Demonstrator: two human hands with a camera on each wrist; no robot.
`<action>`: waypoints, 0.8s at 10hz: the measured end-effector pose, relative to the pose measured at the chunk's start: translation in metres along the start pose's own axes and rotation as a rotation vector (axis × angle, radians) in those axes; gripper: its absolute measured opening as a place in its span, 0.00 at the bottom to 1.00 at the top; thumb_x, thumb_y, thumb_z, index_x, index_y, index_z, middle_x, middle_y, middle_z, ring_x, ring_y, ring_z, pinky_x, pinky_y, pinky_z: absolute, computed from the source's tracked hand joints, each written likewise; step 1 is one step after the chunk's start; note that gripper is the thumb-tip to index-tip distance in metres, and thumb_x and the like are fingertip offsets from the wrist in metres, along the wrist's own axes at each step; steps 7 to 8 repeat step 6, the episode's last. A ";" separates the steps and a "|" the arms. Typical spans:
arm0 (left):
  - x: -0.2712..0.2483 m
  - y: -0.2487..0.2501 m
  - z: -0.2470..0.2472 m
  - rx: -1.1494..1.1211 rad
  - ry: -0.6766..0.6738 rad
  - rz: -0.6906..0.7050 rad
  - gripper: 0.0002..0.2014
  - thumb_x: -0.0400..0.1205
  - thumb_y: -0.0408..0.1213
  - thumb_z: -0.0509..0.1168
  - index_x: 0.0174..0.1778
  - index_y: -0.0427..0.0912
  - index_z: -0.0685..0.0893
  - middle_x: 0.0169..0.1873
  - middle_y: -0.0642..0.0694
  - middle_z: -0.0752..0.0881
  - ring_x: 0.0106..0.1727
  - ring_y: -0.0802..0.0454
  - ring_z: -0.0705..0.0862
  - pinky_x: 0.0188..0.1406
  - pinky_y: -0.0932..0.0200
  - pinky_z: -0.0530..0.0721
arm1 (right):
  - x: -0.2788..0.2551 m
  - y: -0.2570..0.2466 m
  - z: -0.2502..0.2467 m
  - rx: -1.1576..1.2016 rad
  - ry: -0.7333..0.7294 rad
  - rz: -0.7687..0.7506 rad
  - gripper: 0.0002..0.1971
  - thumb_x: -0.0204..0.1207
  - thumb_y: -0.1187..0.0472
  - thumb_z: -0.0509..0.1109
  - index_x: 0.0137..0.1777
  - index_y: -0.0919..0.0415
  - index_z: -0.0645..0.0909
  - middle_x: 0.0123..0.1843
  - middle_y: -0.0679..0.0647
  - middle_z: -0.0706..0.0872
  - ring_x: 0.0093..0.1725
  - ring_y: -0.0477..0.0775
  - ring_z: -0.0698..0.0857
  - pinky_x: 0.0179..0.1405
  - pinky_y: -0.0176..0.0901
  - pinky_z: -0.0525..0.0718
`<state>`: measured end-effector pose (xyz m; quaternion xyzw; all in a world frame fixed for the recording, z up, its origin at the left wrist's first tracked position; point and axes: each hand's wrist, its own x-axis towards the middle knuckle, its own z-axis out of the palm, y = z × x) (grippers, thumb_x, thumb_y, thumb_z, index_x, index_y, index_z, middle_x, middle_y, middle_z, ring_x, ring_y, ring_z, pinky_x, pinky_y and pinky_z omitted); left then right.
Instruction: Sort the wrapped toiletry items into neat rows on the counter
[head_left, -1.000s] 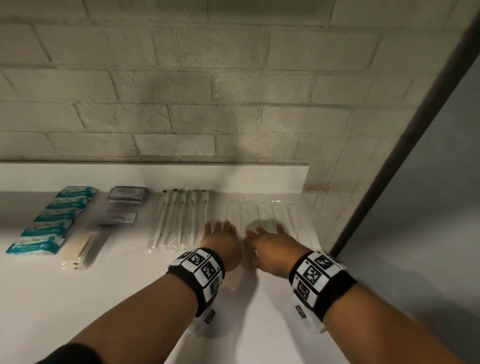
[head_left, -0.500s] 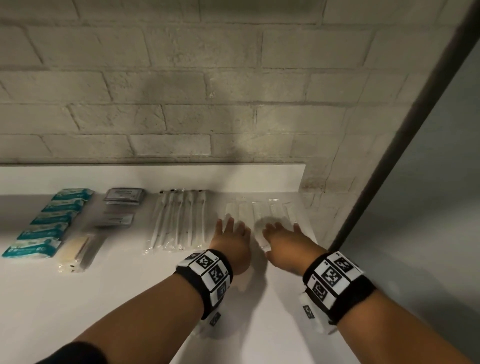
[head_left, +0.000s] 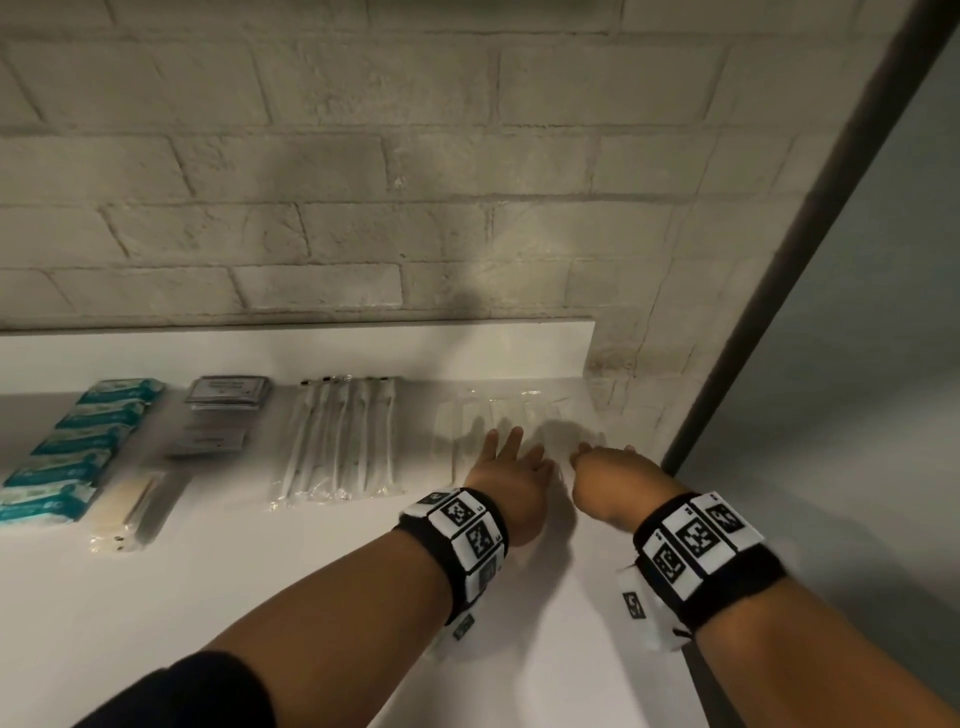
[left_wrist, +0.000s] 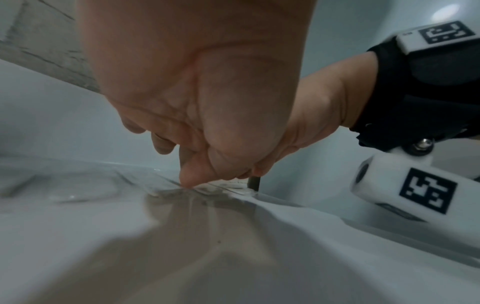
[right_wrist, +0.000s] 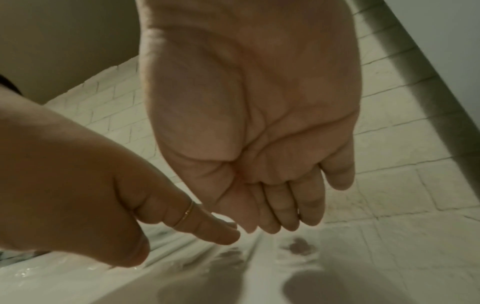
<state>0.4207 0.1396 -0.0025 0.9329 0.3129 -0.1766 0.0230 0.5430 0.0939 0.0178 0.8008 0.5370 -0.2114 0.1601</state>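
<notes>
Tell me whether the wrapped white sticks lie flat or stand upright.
Flat. The wrapped white sticks lie side by side on the counter, lengthwise toward the wall.

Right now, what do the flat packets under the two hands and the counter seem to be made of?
The flat packets look like thin clear plastic film, glossy: the counter shows through and creases catch the light. What they hold is too faint to tell. The counter looks like a smooth white solid surface, perhaps laminate or stone, with a soft sheen that mirrors the left hand and right hand.
</notes>
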 end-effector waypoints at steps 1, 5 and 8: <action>0.005 0.006 -0.001 0.023 -0.021 -0.001 0.33 0.82 0.35 0.54 0.85 0.45 0.54 0.85 0.45 0.52 0.85 0.37 0.39 0.80 0.35 0.33 | 0.006 0.004 0.007 0.030 -0.030 0.027 0.34 0.78 0.68 0.56 0.84 0.65 0.51 0.80 0.60 0.69 0.78 0.60 0.70 0.82 0.55 0.52; -0.032 0.004 -0.002 -0.058 0.115 0.003 0.35 0.81 0.32 0.54 0.85 0.44 0.51 0.85 0.42 0.50 0.86 0.40 0.46 0.83 0.40 0.42 | -0.045 0.008 0.001 0.103 0.048 -0.115 0.31 0.84 0.62 0.54 0.85 0.55 0.49 0.86 0.53 0.52 0.84 0.58 0.56 0.83 0.54 0.49; -0.065 0.003 -0.001 -0.210 0.163 -0.002 0.32 0.80 0.33 0.54 0.83 0.47 0.59 0.82 0.43 0.64 0.80 0.42 0.66 0.79 0.47 0.63 | -0.077 0.007 0.011 0.171 0.026 -0.178 0.31 0.85 0.54 0.56 0.85 0.53 0.50 0.87 0.49 0.49 0.84 0.55 0.55 0.82 0.49 0.51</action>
